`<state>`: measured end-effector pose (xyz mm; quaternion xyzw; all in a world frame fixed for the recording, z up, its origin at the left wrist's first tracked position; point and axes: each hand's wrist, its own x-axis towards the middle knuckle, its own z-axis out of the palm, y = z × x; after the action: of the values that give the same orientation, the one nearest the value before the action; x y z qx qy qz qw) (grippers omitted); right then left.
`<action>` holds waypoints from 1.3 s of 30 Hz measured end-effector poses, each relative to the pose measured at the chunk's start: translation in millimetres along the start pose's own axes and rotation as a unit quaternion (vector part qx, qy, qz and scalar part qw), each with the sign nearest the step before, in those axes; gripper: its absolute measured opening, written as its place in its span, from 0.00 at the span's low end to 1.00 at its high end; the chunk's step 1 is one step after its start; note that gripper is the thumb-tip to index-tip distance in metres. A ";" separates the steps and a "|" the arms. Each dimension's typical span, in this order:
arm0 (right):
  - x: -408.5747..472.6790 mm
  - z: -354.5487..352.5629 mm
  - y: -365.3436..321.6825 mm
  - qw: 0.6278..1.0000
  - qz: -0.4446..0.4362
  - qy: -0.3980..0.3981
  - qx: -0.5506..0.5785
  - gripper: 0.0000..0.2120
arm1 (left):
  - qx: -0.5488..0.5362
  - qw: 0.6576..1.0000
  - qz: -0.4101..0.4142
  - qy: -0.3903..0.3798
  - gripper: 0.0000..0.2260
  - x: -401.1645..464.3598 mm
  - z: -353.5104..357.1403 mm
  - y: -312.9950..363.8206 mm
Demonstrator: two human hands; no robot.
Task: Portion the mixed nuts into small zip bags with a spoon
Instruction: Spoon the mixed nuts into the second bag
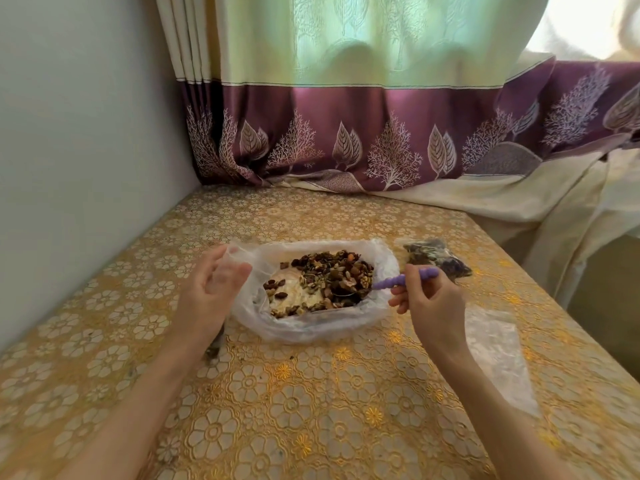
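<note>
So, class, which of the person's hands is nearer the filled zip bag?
Right. The right hand, holding the spoon, sits just in front of the filled zip bag; the left hand grips the open bag at its left rim, across the nuts.

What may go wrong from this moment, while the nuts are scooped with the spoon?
1. The empty zip bag lies flat on the table, not held open, so nuts may spill from the spoon in the right hand during transfer.
2. The big bag is soft, and only the left hand holds its rim; it may sag or slide as the spoon digs.
</note>
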<state>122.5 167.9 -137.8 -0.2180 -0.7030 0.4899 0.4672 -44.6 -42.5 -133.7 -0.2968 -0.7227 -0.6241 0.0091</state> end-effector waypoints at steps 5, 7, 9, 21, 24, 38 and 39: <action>-0.1 1.2 9.8 0.999 0.033 -0.009 0.033 0.10 | 0.010 1.000 0.003 -0.024 0.25 3.4 8.2 0.2; 1.1 -0.4 11.6 0.997 0.047 -0.005 0.062 0.09 | 0.010 1.000 0.005 -0.028 0.25 4.6 11.6 1.0; 2.1 -1.1 12.4 0.995 0.055 -0.001 0.080 0.09 | 0.002 1.000 0.001 -0.031 0.25 5.4 12.6 -0.9; 17.2 7.2 -10.5 0.985 0.043 -0.015 0.168 0.10 | -0.003 0.999 0.001 -0.042 0.31 9.8 11.9 -4.0; 19.7 15.9 -26.6 0.981 0.026 -0.030 0.188 0.11 | 0.018 0.999 -0.005 -0.047 0.37 11.9 11.2 -7.2; 5.7 56.2 -59.2 0.978 -0.080 -0.175 0.084 0.10 | -0.036 0.998 -0.007 -0.049 0.45 14.5 7.2 -12.7; 5.2 55.3 -57.7 0.979 -0.074 -0.166 0.092 0.10 | -0.026 0.999 -0.004 -0.048 0.44 14.0 6.9 -13.6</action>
<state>80.7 120.4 -88.7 -0.0369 -0.7370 0.5458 0.3970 -59.7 -31.0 -142.1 -0.3235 -0.7070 -0.6279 -0.0358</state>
